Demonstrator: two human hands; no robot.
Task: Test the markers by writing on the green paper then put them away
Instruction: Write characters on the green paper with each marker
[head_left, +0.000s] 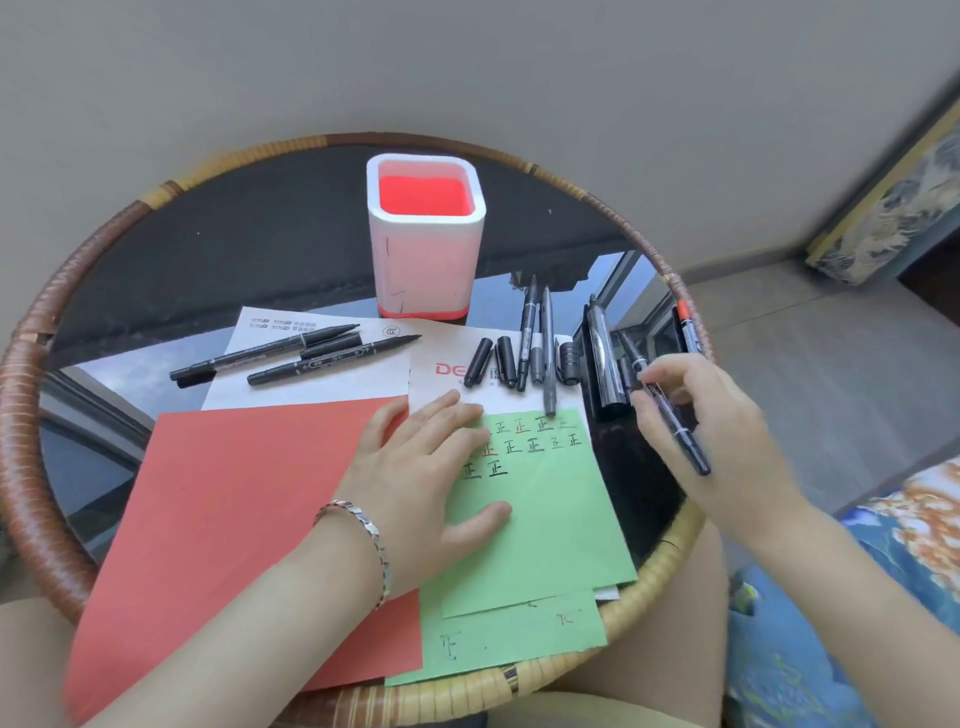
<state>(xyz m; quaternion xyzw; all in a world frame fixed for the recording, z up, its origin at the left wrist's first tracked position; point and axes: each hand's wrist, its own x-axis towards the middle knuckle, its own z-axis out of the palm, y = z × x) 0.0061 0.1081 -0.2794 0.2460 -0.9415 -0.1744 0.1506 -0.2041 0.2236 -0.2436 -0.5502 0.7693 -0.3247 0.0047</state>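
Observation:
A green paper (550, 525) with several written characters near its top lies at the table's front right. My left hand (421, 467) presses flat on its left edge, fingers spread. My right hand (711, 431) hovers just right of the paper, shut on a black marker (670, 415) whose tip points up and left. Two black markers (296, 353) lie on white paper at the left. Several more markers and loose caps (540, 348) lie beyond the green paper. A white pen holder (426, 260) with a red inside stands at the back centre.
A red paper sheet (234, 519) lies left of the green one, a second green sheet (498, 639) beneath it at the front. The round glass table has a woven rattan rim (31, 415). A red-capped marker (688, 327) rests near the right rim.

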